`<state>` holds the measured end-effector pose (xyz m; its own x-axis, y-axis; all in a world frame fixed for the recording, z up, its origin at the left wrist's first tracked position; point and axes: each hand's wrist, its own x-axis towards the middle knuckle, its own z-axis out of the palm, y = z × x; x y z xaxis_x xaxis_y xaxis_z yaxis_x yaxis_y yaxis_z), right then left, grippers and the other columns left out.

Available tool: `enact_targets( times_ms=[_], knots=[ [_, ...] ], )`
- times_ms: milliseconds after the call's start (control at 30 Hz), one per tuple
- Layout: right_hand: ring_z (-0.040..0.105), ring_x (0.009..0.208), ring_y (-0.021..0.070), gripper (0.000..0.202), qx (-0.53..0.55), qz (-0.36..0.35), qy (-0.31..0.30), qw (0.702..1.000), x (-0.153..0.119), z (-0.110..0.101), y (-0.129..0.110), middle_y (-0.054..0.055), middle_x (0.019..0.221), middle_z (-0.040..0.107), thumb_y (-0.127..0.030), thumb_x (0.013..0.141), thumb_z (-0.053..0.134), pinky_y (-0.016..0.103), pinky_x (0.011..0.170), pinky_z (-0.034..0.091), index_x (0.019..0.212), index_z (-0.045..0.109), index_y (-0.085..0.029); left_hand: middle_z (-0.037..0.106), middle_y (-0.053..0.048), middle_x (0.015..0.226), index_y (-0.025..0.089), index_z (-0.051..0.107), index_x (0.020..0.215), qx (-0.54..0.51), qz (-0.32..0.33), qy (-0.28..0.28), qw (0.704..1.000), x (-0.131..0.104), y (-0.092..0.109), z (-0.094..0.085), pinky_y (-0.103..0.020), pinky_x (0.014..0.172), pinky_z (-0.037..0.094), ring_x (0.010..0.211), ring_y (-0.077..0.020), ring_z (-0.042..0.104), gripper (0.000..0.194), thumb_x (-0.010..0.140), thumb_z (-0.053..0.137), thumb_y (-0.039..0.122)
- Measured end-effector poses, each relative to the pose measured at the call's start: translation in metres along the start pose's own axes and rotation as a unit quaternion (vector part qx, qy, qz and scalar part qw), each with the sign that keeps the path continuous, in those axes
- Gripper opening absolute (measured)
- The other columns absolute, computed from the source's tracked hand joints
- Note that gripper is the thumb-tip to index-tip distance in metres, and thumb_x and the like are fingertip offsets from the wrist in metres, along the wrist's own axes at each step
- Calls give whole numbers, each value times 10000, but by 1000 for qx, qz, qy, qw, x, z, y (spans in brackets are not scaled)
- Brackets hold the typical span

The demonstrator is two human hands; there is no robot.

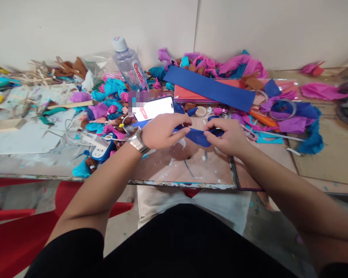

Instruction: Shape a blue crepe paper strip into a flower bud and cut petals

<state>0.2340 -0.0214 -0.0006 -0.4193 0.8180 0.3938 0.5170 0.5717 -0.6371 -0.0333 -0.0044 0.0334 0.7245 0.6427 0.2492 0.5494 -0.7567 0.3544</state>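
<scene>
Between my two hands stretches a small piece of dark blue crepe paper [199, 138], held just above the table's front part. My left hand [166, 130], with a metal watch at the wrist, pinches its left end between thumb and fingers. At the other end, my right hand [226, 134] grips the paper with thumb and forefinger. Just beyond my left hand lies a lit phone [155, 109]. Behind the hands, a long flat dark blue strip [210, 88] rests across a stack of orange-red sheets [185, 94].
A clear bottle [130, 65] stands at the back amid crumpled pink, purple and blue paper [113, 89]. A white-and-blue power strip [101, 150] with cables lies left. On the right are a tape roll [283, 109], an orange tool [263, 119] and a cutter [250, 133].
</scene>
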Motion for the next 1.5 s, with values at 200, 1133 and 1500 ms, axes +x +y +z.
enact_targets(
  times_ms=[200,1133,1500],
  knots=[
    [652,710,186,78,10,-23,-24,999,-1,1,-8,23,843,768,-256,840,652,319,713,464,844,719,-215,701,-48,785,179,699,916,-10,13,-50,999,5,9,9,-323,681,393,695,-182,599,340,1047,449,369],
    [687,786,209,203,-37,97,-176,979,6,3,9,41,886,794,-355,896,645,329,736,463,915,774,-200,656,-21,726,142,716,863,-88,-113,-304,942,0,-25,-13,-280,625,327,622,-125,513,368,960,559,460],
    [670,772,203,442,30,142,-218,965,9,-4,10,54,885,782,-557,1020,524,317,689,467,1026,781,-197,664,-4,714,148,759,901,-98,-77,-250,960,6,-7,17,-265,630,320,600,-103,486,332,972,539,386]
  ],
)
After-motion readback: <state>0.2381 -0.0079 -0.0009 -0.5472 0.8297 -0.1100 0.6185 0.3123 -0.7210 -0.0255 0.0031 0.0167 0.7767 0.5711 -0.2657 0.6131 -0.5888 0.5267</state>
